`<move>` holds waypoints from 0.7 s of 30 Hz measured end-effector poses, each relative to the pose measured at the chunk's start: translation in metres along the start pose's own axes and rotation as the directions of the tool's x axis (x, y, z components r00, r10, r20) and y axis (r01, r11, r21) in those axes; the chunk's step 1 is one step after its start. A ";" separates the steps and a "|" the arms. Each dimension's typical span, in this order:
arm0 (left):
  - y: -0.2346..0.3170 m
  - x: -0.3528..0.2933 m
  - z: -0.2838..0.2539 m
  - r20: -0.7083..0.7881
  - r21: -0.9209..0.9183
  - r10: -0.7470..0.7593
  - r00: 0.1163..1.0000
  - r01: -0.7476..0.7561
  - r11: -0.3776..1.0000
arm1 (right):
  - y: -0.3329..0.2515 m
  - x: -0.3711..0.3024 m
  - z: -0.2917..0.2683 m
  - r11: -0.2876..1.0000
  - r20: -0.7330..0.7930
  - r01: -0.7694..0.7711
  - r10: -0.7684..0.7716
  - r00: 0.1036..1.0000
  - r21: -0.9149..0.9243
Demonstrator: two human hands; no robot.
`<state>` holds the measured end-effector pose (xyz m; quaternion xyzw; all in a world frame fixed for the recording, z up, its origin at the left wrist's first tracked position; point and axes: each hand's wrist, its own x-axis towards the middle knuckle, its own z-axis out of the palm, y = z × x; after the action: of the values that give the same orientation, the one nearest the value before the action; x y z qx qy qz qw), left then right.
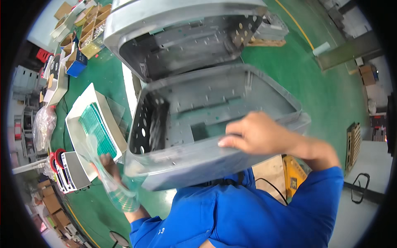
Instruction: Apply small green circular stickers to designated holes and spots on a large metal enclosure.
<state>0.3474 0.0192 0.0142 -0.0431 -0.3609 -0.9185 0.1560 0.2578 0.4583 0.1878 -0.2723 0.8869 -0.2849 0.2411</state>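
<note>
In front of me a large grey hollow housing (186,165) lies with its inside facing up, its side wall pierced with round holes. My right hand (260,133) is over its near rim, fingers curled and thumb against the index finger; whatever they pinch is too small or hidden. To the left, my left hand (109,168) is closed on a clear plastic sheet (120,196), which hangs over the wrist and shows a greenish pattern. Motion blurs this hand. It is at the near end of a white bin (74,124) holding green sheets (98,129).
A second grey housing (182,12) stands directly beyond the first. At far left are a divided box of small parts (93,31) and a blue box (76,63). Red-rimmed reels (60,159) stand left of the bin. A yellow piece of equipment (294,175) is at lower right.
</note>
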 end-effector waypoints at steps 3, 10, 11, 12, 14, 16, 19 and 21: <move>-0.051 0.021 0.034 -0.719 0.114 -0.186 0.670 0.377 0.919 | 0.019 0.033 -0.066 0.981 0.053 0.142 -0.150 0.987 0.130; -0.114 0.101 0.103 -0.617 0.144 -0.245 0.747 0.414 0.899 | 0.271 -0.006 -0.099 0.610 -0.614 0.386 0.216 0.759 0.692; -0.120 0.118 0.108 -0.606 0.159 -0.236 0.759 0.406 0.900 | 0.309 0.008 -0.064 0.473 -0.462 0.275 0.341 0.819 0.837; -0.127 0.138 0.119 -0.586 0.174 -0.230 0.777 0.397 0.901 | 0.325 0.011 -0.038 0.319 -0.337 0.203 0.453 0.825 0.926; -0.124 0.152 0.130 -0.582 0.225 -0.200 0.788 0.392 0.892 | 0.332 0.024 -0.013 0.079 -0.174 0.156 0.550 0.817 0.985; -0.106 0.142 0.127 -0.615 0.251 -0.168 0.770 0.393 0.885 | 0.319 0.031 -0.022 -0.033 -0.097 0.139 0.558 0.824 0.990; -0.093 0.103 0.105 -0.688 0.221 -0.197 0.698 0.461 0.860 | 0.278 0.023 -0.046 -0.077 -0.024 0.082 0.567 0.823 0.994; -0.092 0.080 0.092 -0.724 0.188 -0.222 0.653 0.496 0.848 | 0.256 0.025 -0.054 -0.056 0.104 -0.089 0.631 0.769 0.994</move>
<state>0.2391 0.1250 0.0375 0.3984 -0.4456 -0.7963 0.0930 0.1196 0.6391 0.0566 0.2835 0.5140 -0.7728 0.2412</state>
